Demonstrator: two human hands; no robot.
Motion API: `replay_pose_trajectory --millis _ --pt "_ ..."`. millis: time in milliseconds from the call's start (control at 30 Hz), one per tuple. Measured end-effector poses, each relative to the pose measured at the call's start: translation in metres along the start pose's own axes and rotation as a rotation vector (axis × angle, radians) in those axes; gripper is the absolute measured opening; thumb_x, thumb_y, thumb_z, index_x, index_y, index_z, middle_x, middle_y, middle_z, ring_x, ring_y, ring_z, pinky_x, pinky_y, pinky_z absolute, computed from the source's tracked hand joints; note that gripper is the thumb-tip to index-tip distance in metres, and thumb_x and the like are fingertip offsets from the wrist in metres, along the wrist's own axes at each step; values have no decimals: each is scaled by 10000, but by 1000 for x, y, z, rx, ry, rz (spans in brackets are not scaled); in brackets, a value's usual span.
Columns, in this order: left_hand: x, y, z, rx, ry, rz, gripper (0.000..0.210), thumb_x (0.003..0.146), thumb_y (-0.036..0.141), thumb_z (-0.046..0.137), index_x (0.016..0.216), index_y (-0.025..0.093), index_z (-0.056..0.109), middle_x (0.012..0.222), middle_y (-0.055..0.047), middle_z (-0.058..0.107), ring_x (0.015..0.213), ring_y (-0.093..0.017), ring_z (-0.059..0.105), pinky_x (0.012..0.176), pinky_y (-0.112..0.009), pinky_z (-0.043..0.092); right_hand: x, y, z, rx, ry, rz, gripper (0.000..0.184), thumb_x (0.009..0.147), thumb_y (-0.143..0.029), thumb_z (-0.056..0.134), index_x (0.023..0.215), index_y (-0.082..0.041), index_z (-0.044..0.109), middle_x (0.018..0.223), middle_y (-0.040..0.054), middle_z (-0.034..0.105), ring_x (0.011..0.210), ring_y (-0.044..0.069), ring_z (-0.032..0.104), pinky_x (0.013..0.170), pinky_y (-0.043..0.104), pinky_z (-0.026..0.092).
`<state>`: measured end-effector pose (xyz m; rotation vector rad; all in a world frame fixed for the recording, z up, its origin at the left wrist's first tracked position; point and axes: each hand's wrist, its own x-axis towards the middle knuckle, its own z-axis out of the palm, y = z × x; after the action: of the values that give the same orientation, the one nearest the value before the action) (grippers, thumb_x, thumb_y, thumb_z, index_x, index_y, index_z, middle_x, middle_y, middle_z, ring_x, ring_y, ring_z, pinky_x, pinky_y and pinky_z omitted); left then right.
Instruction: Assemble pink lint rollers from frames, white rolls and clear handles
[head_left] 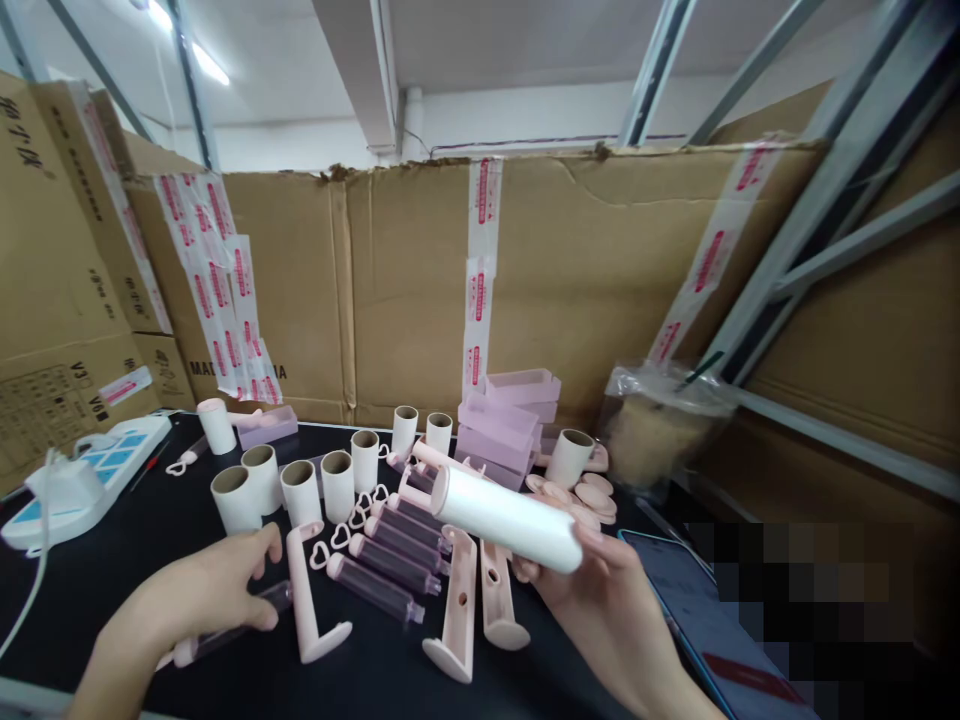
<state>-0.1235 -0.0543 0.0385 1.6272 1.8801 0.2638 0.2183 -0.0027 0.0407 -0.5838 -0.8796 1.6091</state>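
Observation:
My right hand is wrapped round a white cylinder with a pale pink end, held tilted above the table. My left hand is open, its thumb and fingers apart over a clear tube with a pink end. Just right of that hand lies a pink L-shaped part. Several clear tubes with pink heart-shaped loops lie in a row at the middle. Two hollow pink holders rest beneath the white cylinder. Several white paper-like tubes stand upright behind my left hand.
Purple trays are stacked at the back, near pink discs. A bagged drink cup stands at right, behind a phone or tablet. A power strip lies at left. Cardboard walls enclose the black table.

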Motion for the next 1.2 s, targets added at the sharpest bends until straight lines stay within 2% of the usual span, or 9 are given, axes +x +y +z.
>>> replay_pose_trajectory --millis 200,367,500,600,667,767,867,1000,1200 --pt "32 -6 11 66 -157 61 398 510 196 653 875 185 495 834 -4 590 734 -219 589 638 -280 419 -2 -3 0 -76 40 -48 239 653 -370 677 829 -218 732 879 11 653 653 153 525 556 221 502" --pt "9 -5 -4 -43 -111 179 340 657 212 610 976 196 492 818 4 590 730 -200 588 670 -286 445 -4 -5 1 -103 30 -42 252 661 -383 671 842 -217 724 861 9 652 674 161 545 528 207 501" --pt "-13 22 -6 -416 32 473 579 801 270 586 1308 262 307 1182 -69 519 1021 -217 560 892 -336 431 -4 -6 3 -29 26 -36 244 706 -385 647 873 -223 722 890 11 686 637 151 570 554 217 522" --pt "-4 56 18 -845 14 659 782 781 256 642 1369 310 130 1248 -104 491 1092 -259 540 896 -387 439 -2 -6 1 32 41 -50 217 752 -409 627 903 -271 702 963 -10 699 721 159 617 671 228 541" --pt "9 77 42 -1061 -84 772 870 753 223 682 1358 320 64 1264 -110 481 1145 -263 501 933 -404 410 1 -7 -4 22 51 -88 223 764 -451 619 913 -300 685 990 -21 700 845 181 628 762 245 531" --pt "21 96 73 -1209 -233 774 819 760 192 682 1300 324 81 1301 -131 437 1046 -237 553 828 -375 460 6 -8 -11 -70 80 -150 279 747 -494 634 939 -296 674 1004 -16 697 946 200 609 840 253 500" --pt "22 100 89 -1225 -208 715 772 760 182 682 1264 302 110 1296 -139 441 952 -190 574 768 -321 457 8 -7 -12 -157 80 -114 285 727 -460 672 942 -272 672 1007 -4 693 981 214 598 815 261 500" --pt "19 100 93 -1143 -191 641 773 740 198 696 1248 277 118 1234 -136 495 813 -145 581 681 -271 454 4 -1 -4 -199 77 12 329 719 -441 691 986 -253 657 1055 20 687 1069 263 568 897 353 466" --pt "19 103 92 -1027 -80 548 749 709 119 676 1213 247 137 1154 -127 560 842 -165 592 719 -285 463 3 5 -3 -211 87 72 375 709 -432 707 1033 -256 643 1043 30 694 1109 279 551 989 395 396"
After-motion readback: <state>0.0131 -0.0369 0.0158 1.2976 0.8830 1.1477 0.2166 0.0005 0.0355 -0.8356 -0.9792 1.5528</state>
